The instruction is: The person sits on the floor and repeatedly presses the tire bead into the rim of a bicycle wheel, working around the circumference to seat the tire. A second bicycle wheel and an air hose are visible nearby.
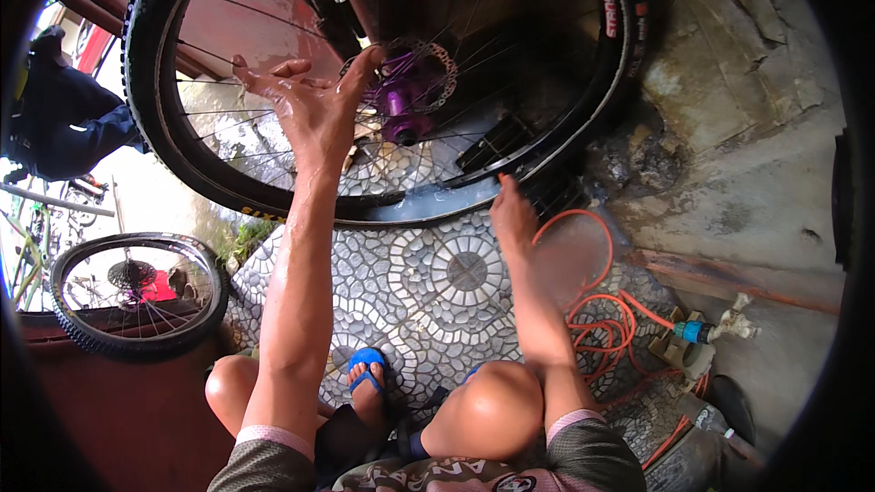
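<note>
A large bicycle wheel [146, 109] with a black knobbly tyre and a purple hub [401, 100] fills the upper middle. My left hand [314, 109] is raised in front of its spokes, wet and glistening, fingers spread and holding nothing. It overlaps the hub's left side; I cannot tell whether it touches. Along the lower stretch of the tyre lies a pale, milky liquid [424, 203]. At the wheel's lower right edge, my right hand [515, 214] is closed, with a small orange tip [501, 179] showing at its fingers. What that belongs to is hidden.
A second bicycle wheel [137, 333] lies at the left. An orange hose [629, 319] coils on the right, joined by a blue connector [694, 332] to a tap [738, 319]. Pebble-mosaic floor [428, 310] spreads below. Dark cloth [68, 109] hangs at far left.
</note>
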`<action>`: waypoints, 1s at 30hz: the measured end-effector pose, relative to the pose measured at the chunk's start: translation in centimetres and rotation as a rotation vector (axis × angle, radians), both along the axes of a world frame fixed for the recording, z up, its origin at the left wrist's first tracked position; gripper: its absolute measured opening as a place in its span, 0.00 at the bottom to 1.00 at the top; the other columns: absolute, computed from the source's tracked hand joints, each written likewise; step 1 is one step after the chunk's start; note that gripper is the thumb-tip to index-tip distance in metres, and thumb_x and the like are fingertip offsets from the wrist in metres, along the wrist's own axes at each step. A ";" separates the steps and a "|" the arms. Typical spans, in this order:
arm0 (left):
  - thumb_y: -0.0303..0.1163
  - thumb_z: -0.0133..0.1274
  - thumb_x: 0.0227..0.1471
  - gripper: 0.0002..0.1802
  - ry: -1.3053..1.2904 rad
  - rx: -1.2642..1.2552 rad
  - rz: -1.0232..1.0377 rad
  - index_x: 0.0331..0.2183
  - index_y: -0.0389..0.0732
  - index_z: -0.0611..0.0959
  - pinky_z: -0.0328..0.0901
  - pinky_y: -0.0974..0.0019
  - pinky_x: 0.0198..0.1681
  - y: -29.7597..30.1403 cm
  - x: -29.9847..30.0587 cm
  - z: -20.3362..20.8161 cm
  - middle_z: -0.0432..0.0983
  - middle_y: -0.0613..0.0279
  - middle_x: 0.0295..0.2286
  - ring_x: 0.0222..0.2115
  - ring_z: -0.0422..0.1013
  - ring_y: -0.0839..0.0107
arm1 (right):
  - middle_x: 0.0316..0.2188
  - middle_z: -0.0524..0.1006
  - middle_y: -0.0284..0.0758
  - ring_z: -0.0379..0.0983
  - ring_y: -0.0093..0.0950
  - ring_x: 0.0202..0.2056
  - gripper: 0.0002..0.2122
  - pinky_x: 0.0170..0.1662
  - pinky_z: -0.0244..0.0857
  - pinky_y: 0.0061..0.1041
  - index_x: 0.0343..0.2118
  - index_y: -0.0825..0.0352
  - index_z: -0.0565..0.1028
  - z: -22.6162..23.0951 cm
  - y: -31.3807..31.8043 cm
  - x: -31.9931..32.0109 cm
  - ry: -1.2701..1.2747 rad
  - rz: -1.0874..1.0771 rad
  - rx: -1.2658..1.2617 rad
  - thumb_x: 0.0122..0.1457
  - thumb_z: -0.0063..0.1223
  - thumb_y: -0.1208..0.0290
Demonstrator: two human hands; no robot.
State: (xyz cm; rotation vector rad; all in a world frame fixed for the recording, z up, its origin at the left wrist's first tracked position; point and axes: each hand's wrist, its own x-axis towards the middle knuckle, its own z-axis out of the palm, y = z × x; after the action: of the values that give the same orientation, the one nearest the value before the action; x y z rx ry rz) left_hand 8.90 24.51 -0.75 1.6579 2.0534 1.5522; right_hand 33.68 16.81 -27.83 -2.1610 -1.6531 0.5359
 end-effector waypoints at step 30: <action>0.71 0.71 0.36 0.91 -0.106 -0.131 0.051 0.65 0.22 0.25 0.62 0.48 0.61 -0.1 0.7 1.1 0.62 0.36 0.47 0.52 0.67 0.46 | 0.36 0.84 0.49 0.81 0.53 0.42 0.11 0.44 0.75 0.53 0.47 0.60 0.76 0.6 2.3 1.0 -0.017 0.056 -0.148 0.66 0.47 0.64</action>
State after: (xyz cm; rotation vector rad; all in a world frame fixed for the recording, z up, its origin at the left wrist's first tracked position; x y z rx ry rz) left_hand 9.64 24.43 0.33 1.4576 2.1083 1.4519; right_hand 34.71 19.13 -27.27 -2.2327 -1.7377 0.6778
